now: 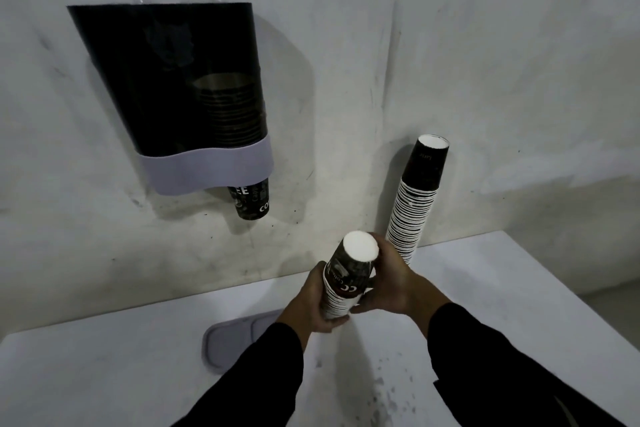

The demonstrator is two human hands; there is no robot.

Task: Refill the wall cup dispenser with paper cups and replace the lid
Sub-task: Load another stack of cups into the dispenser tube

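On the wall, far left: the cup dispenser (pixel 180 80), a dark smoked see-through shell, wide at the top and narrowing down to a pale lilac matte band with a wavy upper edge.
Inside it: a short nest of paper cups shows dimly through the dark plastic on the right side; the left side is too dark to read.
Below the band: one dark printed cup (pixel 252 202) pokes out bottom-first, its white lettering cut off by the band.
Top of dispenser: the rim looks open, with a clear film catching light above it; I cannot tell what that film is.
Lid (pixel 232 341): a flat grey plastic piece with rounded corners and a raised rim, lying on the table near left; my left sleeve hides its right part.
Table (pixel 519 305): white, smooth, speckled with dark spots near me.
Leaning stack (pixel 414 204): a tall column of nested cups, white ribbed rims below a dark top cup, standing upside down on the table and tilted against the wall, far right.
Held stack (pixel 348 282): a shorter nest, white base facing me, dark printed side, ribbed rims below.
Left hand (pixel 311 305): fingers curled shut around the held stack's lower end.
Right hand (pixel 391 282): fingers wrapped around its upper side.
Wall (pixel 485 45): rough, whitish, scuffed.
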